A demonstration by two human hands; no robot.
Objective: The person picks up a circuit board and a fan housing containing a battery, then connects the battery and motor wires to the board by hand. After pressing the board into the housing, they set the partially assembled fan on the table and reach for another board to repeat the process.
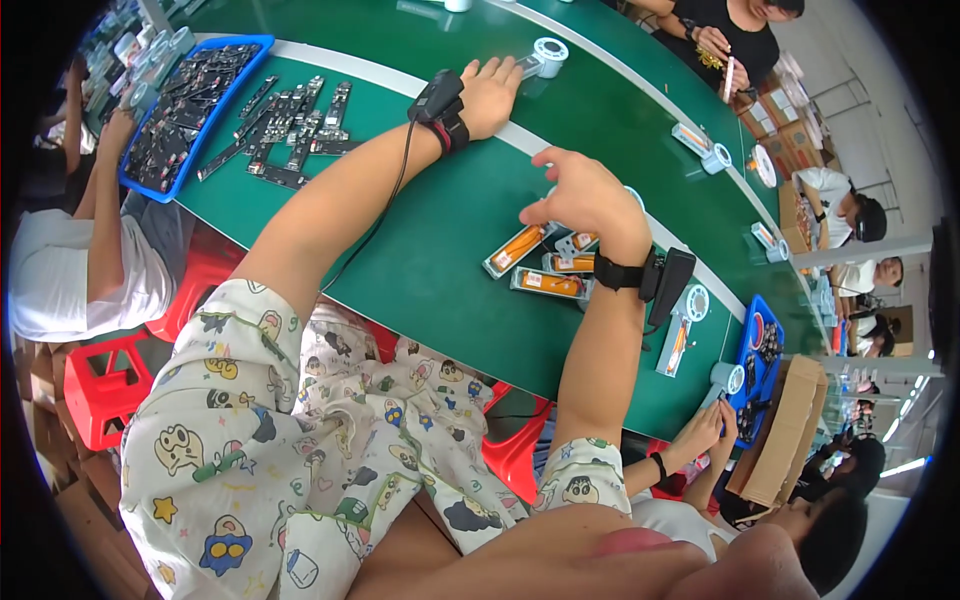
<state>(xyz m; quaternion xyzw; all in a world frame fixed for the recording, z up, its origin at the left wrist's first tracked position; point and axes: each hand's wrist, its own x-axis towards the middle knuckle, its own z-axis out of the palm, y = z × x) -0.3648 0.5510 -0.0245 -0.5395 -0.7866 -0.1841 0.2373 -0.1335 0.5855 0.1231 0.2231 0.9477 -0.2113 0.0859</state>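
My left hand [488, 98] reaches over the pale strip at the far side of the green table, fingers stretched out and flat. Its fingertips are at the clear handle of a pale blue, round-headed device [549, 57]; whether they touch it I cannot tell. My right hand [588, 200] hovers with thumb and index finger apart and nothing visible between them. Just below it lie several open handle housings [550, 283] with orange cells inside, partly hidden by the hand. Each wrist wears a dark strap with a black box.
Black circuit boards [295, 130] lie loose on the left beside a blue tray [262, 45] full of them. Another open housing [678, 345] lies right of my forearm. A blue bin [748, 410] and cardboard box [785, 430] stand farther right. Other people sit around the tables.
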